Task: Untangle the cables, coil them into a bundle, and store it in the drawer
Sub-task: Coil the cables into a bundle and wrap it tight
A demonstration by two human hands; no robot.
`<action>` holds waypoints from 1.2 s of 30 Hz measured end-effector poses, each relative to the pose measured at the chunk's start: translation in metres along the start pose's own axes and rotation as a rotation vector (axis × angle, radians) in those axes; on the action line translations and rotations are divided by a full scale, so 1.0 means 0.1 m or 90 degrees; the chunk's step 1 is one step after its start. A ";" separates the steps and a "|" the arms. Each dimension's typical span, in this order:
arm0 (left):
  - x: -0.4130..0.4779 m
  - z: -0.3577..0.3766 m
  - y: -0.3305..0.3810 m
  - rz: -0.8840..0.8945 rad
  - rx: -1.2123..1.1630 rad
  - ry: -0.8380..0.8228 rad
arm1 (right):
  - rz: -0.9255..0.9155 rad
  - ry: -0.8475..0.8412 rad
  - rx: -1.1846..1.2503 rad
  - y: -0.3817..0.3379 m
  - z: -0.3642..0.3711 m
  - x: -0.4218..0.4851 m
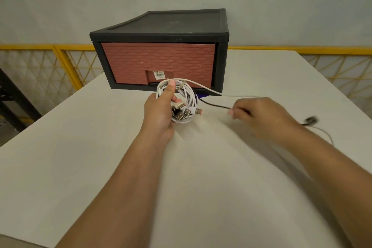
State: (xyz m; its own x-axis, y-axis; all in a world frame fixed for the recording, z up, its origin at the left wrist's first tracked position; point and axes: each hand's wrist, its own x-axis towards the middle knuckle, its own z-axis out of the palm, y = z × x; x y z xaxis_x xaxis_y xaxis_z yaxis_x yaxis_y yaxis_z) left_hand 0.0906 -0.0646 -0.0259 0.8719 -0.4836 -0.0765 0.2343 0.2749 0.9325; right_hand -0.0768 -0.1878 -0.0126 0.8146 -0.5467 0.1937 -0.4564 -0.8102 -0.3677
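Looking down from the head camera, a person is working over a pale table (100, 157), apparently partway through winding cables

The left hand (161, 106) is gripping a coil (187, 94) of mostly white loops just above the table, thumb pressing down on top and fingers curling round from below, so the loops cannot spring apart. Several USB plugs (186, 113) are poking out at the lower side of the coil

Two loose lengths are running off to the right: a white strand (203, 86) and a black strand (213, 104). The right hand (259, 117), blurred, is pinching the black strand with fingers closed on it, seemingly holding it taut for the next wrap; whether the white one is also passing through that hand is unclear. Blurred tails are trailing on the table beyond the right wrist

Just behind the coil, a reddish drawer (159, 62) is sitting closed in its black frame (157, 34), so storing is not yet done
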 end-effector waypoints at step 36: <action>-0.15 0.14 -0.09 0.045 0.122 -0.202 | -0.161 0.298 0.156 -0.06 0.22 0.01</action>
State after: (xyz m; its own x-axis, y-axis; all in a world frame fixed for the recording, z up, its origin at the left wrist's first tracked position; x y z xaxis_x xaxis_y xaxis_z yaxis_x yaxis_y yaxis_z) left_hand 0.0696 -0.0715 -0.0287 0.6996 -0.7105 0.0752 0.0677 0.1708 0.9830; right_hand -0.0652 -0.1789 -0.0305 0.6169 -0.4224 0.6641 -0.1267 -0.8861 -0.4459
